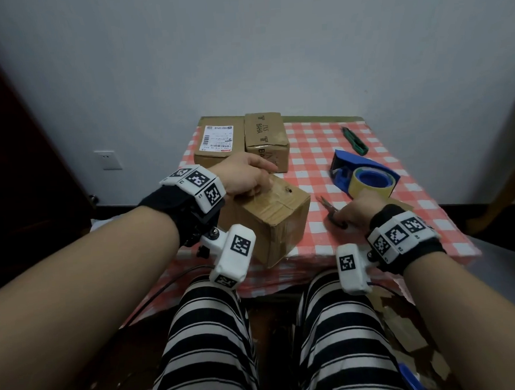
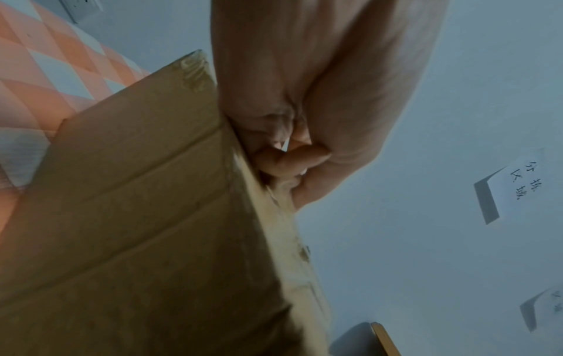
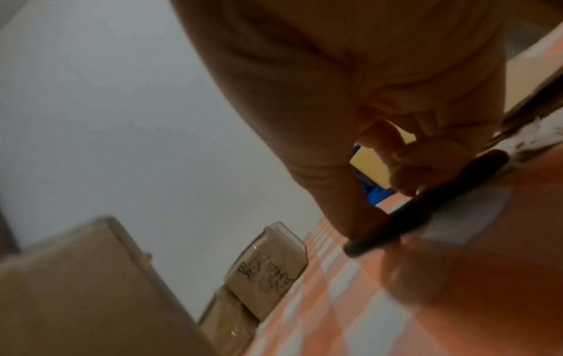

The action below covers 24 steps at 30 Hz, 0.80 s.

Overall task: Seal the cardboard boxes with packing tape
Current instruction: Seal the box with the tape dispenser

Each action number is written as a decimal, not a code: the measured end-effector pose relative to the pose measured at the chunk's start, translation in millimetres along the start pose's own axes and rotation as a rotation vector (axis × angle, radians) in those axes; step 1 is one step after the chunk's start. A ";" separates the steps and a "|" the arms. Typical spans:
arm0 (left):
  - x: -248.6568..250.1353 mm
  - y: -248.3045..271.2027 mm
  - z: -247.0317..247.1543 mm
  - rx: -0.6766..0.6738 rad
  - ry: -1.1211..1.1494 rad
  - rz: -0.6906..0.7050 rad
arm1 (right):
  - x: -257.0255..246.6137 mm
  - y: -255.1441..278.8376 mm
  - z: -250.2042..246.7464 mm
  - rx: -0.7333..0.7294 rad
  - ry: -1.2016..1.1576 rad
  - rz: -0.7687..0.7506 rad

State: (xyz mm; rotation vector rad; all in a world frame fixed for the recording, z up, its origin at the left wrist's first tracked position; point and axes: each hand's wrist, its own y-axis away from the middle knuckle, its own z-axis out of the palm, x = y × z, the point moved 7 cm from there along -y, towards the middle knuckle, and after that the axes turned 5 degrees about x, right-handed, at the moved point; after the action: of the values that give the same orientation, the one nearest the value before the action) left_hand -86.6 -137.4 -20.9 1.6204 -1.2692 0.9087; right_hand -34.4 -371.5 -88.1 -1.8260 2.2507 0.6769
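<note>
The nearest cardboard box sits at the table's front edge, with glossy clear tape over its top seam. My left hand rests on its top far edge. In the left wrist view the left hand has curled fingers that pinch a thin clear sliver, apparently a tape end, against the edge of the box. My right hand lies on the table to the right, its fingers gripping the black handles of the scissors. In the right wrist view the scissors lie flat under the curled fingers.
A blue tape dispenser with a yellow roll stands just beyond my right hand. A green utility knife lies at the back right. Two more boxes, one labelled and one printed BAHA, stand at the back left on the red-checked cloth.
</note>
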 end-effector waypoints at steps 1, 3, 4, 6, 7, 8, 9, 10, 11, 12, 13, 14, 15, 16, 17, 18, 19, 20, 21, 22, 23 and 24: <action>-0.3 -0.1 -0.5 -0.001 0.003 0.000 | -0.1 0.8 -1.8 0.001 -0.052 -0.004; -1.6 -0.5 -1.8 -0.003 0.010 0.001 | -0.5 1.4 -5.7 -0.004 -0.210 -0.008; -2.6 -0.5 -2.5 -0.001 0.017 0.001 | -1.8 1.2 -7.4 -0.016 -0.305 -0.022; -3.1 -0.7 -3.5 0.008 0.046 -0.001 | -10.0 4.9 -12.5 -0.069 -0.540 -0.078; -2.1 0.0 -3.1 0.010 0.064 0.002 | -16.8 8.8 -16.9 -0.096 -0.663 -0.115; 0.0 1.1 -2.3 0.007 0.077 0.008 | -23.9 13.4 -22.3 -0.115 -0.763 -0.157; 2.6 2.4 -0.8 -0.001 0.080 0.014 | -32.3 19.5 -28.8 -0.135 -0.831 -0.201; 5.0 3.5 1.2 -0.012 0.071 0.017 | -41.3 26.1 -34.1 -0.164 -0.878 -0.252; 7.4 5.0 3.6 -0.028 0.051 0.015 | -50.9 34.1 -38.4 -0.202 -0.911 -0.307; 9.0 6.3 5.2 -0.041 0.032 0.008 | -59.8 41.4 -41.1 -0.236 -0.926 -0.356; 9.8 7.3 6.1 -0.052 0.021 0.000 | -67.2 48.2 -43.5 -0.256 -0.927 -0.387; 10.4 7.6 6.7 -0.063 0.017 -0.005 | -73.2 53.5 -44.4 -0.268 -0.917 -0.407; 10.9 7.7 6.9 -0.071 0.016 -0.006 | -78.6 58.1 -44.4 -0.279 -0.906 -0.420; 11.0 7.3 6.8 -0.078 0.021 -0.002 | -83.0 60.8 -43.0 -0.285 -0.894 -0.430; 11.4 7.4 7.1 -0.084 0.029 0.004 | -86.4 62.6 -41.6 -0.279 -0.878 -0.435; 11.5 7.4 7.3 -0.090 0.041 0.011 | -88.8 62.8 -40.0 -0.261 -0.860 -0.436; 11.8 7.4 7.9 -0.096 0.054 0.020 | -90.4 62.9 -38.7 -0.237 -0.846 -0.433; 11.9 7.0 8.4 -0.102 0.067 0.028 | -91.2 62.6 -37.4 -0.214 -0.838 -0.430; 11.8 6.5 8.7 -0.107 0.075 0.032 | -91.6 62.6 -36.3 -0.198 -0.830 -0.428; 11.7 5.7 8.6 -0.112 0.074 0.035 | -92.2 62.7 -35.5 -0.190 -0.822 -0.432; 11.7 5.2 8.8 -0.119 0.069 0.036 | -92.7 63.2 -34.7 -0.187 -0.815 -0.436; 11.5 3.9 9.0 -0.125 0.064 0.038 | -92.9 63.5 -34.4 -0.187 -0.813 -0.443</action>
State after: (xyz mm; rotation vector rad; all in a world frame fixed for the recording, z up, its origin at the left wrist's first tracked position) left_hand -87.6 -150.1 -12.9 1.4634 -1.2898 0.8798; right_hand -67.8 -295.1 -5.1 -1.6073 1.2562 1.2661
